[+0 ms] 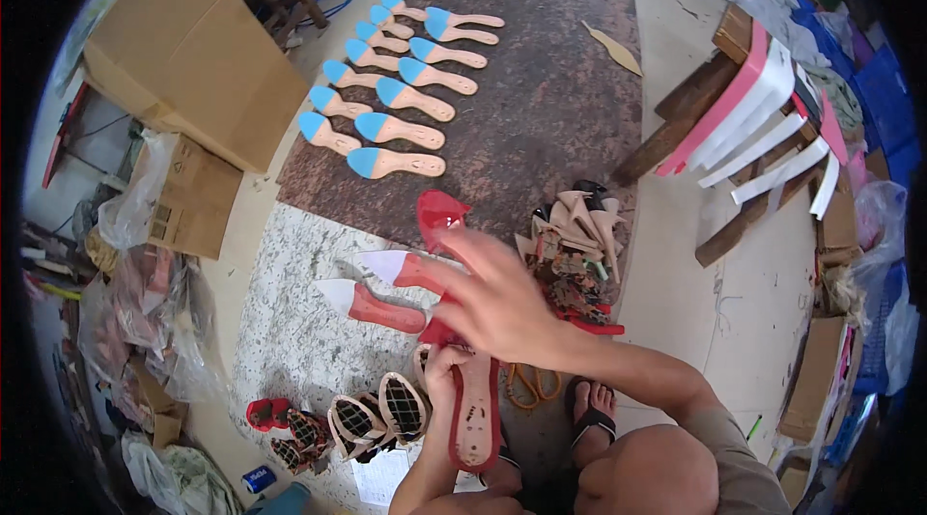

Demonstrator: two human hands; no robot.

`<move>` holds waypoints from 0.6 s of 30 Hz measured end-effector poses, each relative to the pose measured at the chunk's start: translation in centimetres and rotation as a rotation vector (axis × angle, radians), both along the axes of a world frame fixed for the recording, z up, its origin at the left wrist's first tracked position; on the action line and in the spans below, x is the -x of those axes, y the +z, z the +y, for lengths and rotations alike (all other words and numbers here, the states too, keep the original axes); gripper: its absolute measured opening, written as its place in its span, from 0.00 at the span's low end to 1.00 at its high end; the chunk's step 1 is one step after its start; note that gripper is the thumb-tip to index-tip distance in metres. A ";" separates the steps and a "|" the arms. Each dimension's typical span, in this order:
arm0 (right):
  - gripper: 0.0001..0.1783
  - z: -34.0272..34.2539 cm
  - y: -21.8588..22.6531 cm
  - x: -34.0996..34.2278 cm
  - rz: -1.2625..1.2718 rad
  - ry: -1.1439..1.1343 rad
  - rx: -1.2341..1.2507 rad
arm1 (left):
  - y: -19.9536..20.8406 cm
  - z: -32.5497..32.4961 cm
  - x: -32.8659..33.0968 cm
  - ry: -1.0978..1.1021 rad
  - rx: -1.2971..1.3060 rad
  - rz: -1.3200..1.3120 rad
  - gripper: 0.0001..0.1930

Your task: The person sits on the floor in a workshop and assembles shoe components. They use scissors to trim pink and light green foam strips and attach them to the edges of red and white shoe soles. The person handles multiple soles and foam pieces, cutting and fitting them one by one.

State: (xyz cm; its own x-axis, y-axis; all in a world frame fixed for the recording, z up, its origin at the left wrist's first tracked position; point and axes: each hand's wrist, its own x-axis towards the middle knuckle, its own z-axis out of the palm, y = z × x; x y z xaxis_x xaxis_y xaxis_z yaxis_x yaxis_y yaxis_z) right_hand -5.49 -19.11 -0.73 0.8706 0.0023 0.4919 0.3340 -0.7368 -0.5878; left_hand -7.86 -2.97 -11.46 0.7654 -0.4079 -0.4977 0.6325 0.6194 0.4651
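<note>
My left hand is closed on a shoe sole with a pale insole face and red rim, its heel end toward me. Over its front part passes my right hand, slightly blurred, fingers stretched and apart. A glossy red toe-shaped piece shows just beyond those fingers; the hand hides whether it joins the sole. Left of my hands, two red insoles with whitish pointed toes lie on the speckled board. Nearer me are shoe uppers with dark checked linings and small red ones.
Blue-toed insoles lie in rows on the brown mat. A pile of beige and patterned uppers is right of my hands, with orange-handled scissors below. A strip-draped wooden stool stands right, cardboard boxes left.
</note>
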 end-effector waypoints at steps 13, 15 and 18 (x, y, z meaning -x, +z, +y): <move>0.37 0.3 -3.3 -4.4 0.140 0.157 0.226 | 5.2 -0.5 0.2 -0.136 -0.087 -0.001 0.28; 0.32 -0.9 -4.1 -5.3 0.125 0.100 0.192 | 3.8 -0.1 0.4 -0.178 0.028 0.064 0.28; 0.25 -5.5 -4.7 -7.2 0.050 -0.288 0.477 | 4.7 0.6 1.4 -0.222 -0.022 -0.082 0.29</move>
